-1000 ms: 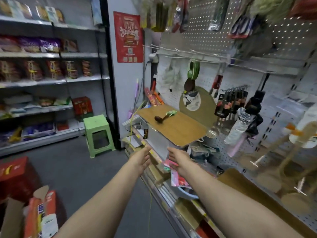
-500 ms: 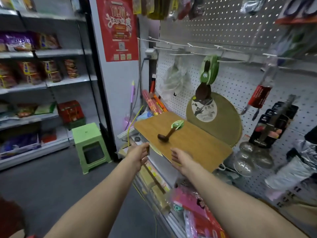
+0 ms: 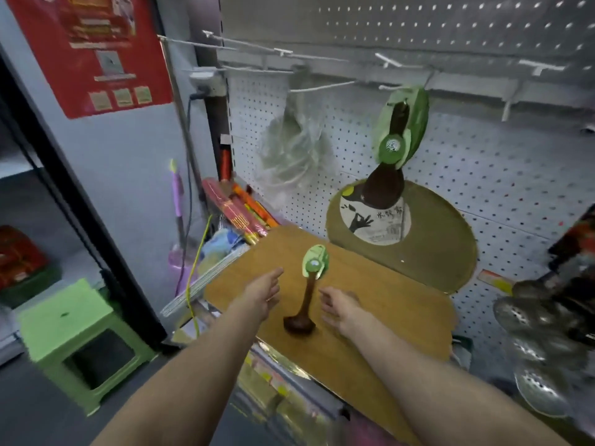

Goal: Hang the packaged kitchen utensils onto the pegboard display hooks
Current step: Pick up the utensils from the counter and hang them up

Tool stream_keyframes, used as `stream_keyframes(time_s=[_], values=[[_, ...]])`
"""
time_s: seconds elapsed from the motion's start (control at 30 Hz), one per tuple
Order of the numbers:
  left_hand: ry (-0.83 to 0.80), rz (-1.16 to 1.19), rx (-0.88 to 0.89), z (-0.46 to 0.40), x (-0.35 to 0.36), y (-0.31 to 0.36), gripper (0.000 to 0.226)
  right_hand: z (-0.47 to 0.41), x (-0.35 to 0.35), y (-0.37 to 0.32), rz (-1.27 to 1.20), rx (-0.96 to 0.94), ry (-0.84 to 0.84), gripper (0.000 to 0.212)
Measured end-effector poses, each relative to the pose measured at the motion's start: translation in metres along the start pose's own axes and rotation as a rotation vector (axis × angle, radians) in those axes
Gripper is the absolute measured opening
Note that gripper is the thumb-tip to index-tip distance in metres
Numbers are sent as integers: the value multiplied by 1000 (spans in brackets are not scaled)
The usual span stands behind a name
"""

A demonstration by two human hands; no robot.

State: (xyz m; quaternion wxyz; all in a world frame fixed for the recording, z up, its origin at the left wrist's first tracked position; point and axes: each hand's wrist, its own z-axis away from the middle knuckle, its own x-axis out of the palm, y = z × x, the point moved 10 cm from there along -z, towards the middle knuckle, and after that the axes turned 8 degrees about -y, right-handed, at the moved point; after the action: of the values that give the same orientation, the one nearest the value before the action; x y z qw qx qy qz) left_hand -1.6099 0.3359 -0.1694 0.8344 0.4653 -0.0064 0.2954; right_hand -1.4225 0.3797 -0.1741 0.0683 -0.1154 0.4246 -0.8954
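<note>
Near the wooden board's (image 3: 370, 320) front edge lies the dark ladle (image 3: 304, 309), likely light, rigid and smooth, best pinched mid-handle below its green card, between the relaxed, empty left hand (image 3: 262, 292) and right hand (image 3: 341, 309).

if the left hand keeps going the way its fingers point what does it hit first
Probably the green card tag on the handle of the wooden ladle lying on the wooden board. The left hand points up and right towards it. The hand's height above the board is unclear, so it could pass over the tag.
</note>
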Motion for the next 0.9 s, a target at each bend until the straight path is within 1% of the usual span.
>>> stream_keyframes(time_s=[0.07, 0.1, 0.13, 0.2, 0.23, 0.3, 0.37, 0.43, 0.47, 0.57, 0.6, 0.77, 0.9], values=[[3, -34, -42, -26, 1, 10, 37, -23, 4, -1, -7, 31, 57, 37], [-9, -57, -57, -39, 2, 14, 36, -33, 5, -1, -10, 43, 82, 37], [-37, -74, -73, -51, 5, 16, 41, -41, 7, -1, -13, 58, 104, 34], [-93, -98, -132, -78, 11, 10, 55, -55, 8, 3, -19, 89, 143, 20], [-113, -110, -152, -88, 14, 7, 50, -59, 8, 6, -16, 108, 162, 15], [-132, -139, -193, -105, 17, 2, 29, -68, 6, 14, -12, 139, 195, 18], [-153, -182, -234, -118, 21, -5, 18, -77, 10, 24, -29, 174, 185, 19], [-165, -228, -255, -129, 24, -9, 19, -85, 12, 32, -31, 212, 186, 17], [-168, -240, -254, -133, 25, -8, 21, -90, 12, 35, -30, 226, 193, 19], [-190, -281, -272, -147, 33, -12, 43, -100, 12, 37, -28, 234, 227, 21], [-194, -293, -274, -150, 35, -11, 46, -103, 13, 38, -28, 238, 231, 22], [-219, -296, -279, -163, 48, -13, 42, -106, 12, 40, -36, 264, 297, 21], [-224, -274, -293, -166, 49, -15, 37, -108, 14, 37, -37, 265, 314, 20]])
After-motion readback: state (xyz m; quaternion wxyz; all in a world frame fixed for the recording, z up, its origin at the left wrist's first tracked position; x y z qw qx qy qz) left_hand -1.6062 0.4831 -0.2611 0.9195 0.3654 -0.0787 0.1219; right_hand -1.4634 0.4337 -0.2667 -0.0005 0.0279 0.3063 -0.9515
